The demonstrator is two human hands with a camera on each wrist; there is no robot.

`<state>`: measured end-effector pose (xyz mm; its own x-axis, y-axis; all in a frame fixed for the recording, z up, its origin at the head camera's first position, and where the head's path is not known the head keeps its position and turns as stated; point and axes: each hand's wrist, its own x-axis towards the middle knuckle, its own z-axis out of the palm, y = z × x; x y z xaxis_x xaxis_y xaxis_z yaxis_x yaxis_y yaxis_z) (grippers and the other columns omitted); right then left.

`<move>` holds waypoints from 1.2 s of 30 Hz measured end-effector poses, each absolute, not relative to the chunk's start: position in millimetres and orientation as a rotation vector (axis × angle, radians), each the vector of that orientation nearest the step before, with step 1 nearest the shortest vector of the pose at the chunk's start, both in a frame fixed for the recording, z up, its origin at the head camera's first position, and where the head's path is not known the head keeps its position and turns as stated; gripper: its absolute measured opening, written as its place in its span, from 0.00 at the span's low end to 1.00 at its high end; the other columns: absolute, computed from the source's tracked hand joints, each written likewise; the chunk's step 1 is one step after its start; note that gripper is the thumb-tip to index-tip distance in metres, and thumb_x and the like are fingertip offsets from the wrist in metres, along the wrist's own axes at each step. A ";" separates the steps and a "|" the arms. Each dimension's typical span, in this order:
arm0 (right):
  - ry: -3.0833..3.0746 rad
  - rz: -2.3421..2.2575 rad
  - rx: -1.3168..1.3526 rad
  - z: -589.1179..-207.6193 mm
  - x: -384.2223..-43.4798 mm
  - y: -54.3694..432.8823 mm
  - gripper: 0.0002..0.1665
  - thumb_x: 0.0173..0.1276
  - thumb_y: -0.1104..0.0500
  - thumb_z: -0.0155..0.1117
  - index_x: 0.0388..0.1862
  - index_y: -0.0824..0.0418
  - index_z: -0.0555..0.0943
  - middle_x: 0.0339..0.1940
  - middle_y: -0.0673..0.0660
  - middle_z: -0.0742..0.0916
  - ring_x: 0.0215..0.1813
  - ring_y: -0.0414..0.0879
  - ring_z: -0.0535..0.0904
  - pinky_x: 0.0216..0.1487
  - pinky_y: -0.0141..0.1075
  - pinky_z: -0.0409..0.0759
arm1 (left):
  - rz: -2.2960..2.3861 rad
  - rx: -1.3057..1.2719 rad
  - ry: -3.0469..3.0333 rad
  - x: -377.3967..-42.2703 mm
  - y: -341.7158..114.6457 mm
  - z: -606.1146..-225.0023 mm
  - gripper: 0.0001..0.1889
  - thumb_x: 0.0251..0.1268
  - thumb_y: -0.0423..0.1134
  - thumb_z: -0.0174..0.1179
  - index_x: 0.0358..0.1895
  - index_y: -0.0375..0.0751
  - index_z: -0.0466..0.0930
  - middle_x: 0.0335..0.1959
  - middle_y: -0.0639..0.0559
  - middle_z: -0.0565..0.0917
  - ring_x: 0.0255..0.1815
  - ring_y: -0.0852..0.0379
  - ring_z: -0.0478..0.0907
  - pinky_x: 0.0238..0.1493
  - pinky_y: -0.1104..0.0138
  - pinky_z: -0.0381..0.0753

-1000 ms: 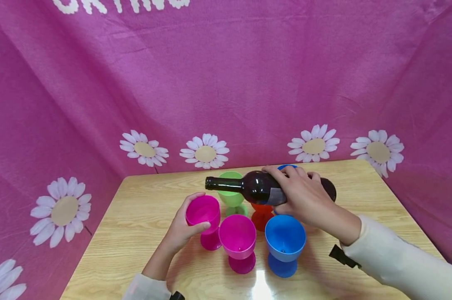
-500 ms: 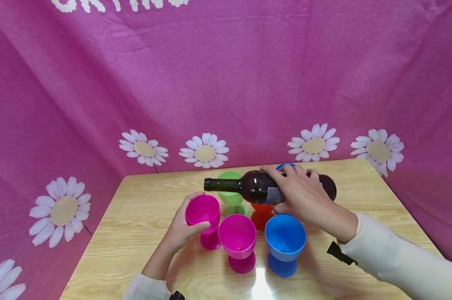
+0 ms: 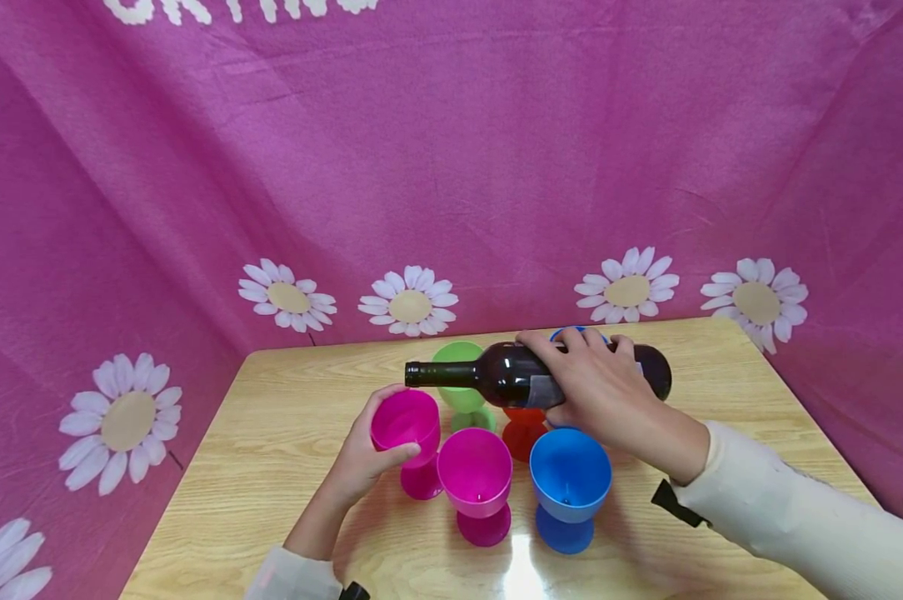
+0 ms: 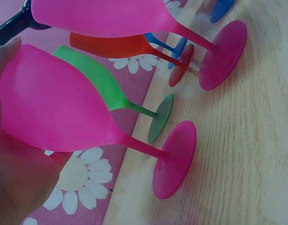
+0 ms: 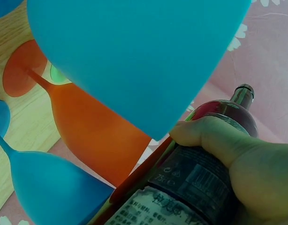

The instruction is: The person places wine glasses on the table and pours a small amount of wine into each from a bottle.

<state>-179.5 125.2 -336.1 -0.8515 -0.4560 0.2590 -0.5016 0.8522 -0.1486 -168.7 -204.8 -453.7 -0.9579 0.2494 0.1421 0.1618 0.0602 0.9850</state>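
My left hand (image 3: 365,454) curls round the bowl of a pink plastic goblet (image 3: 402,421), which stands upright with its foot on the table. In the left wrist view, that goblet (image 4: 55,103) shows a thin stem and round foot. My right hand (image 3: 605,396) grips a dark wine bottle (image 3: 504,375) by its body, lying nearly level in the air. Its mouth points left, near the far rim of the held goblet. No stream of liquid shows. The right wrist view shows my thumb across the labelled bottle (image 5: 195,183).
Beside the held goblet stand another pink goblet (image 3: 476,471) and a blue one (image 3: 569,471). Behind are a green goblet (image 3: 461,396), an orange one (image 3: 522,437) and a second blue one (image 3: 571,332), partly hidden by bottle and hand. A pink flowered cloth (image 3: 451,167) hangs behind the wooden table (image 3: 294,417).
The bottle's neck has dipped slightly and shifted a little left. My left hand and the goblets have stayed put.
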 end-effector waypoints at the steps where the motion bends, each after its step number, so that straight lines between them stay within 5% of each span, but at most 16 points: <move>1: -2.810 0.308 0.738 -336.2 -179.4 125.0 0.59 0.46 0.50 0.89 0.76 0.44 0.67 0.51 0.63 0.82 0.55 0.61 0.77 0.49 0.61 0.70 | 2.064 0.433 2.239 -168.8 -204.8 -453.8 0.43 0.57 0.30 0.74 0.76 0.44 0.61 0.67 0.37 0.73 0.66 0.38 0.73 0.54 0.61 0.86; 36: -2.792 0.188 0.755 -338.1 -179.5 116.4 0.57 0.44 0.51 0.90 0.73 0.42 0.70 0.51 0.63 0.82 0.55 0.62 0.77 0.49 0.66 0.73 | 2.088 0.478 2.224 -168.8 -205.3 -454.8 0.43 0.58 0.28 0.72 0.76 0.42 0.61 0.68 0.37 0.73 0.62 0.51 0.78 0.56 0.61 0.85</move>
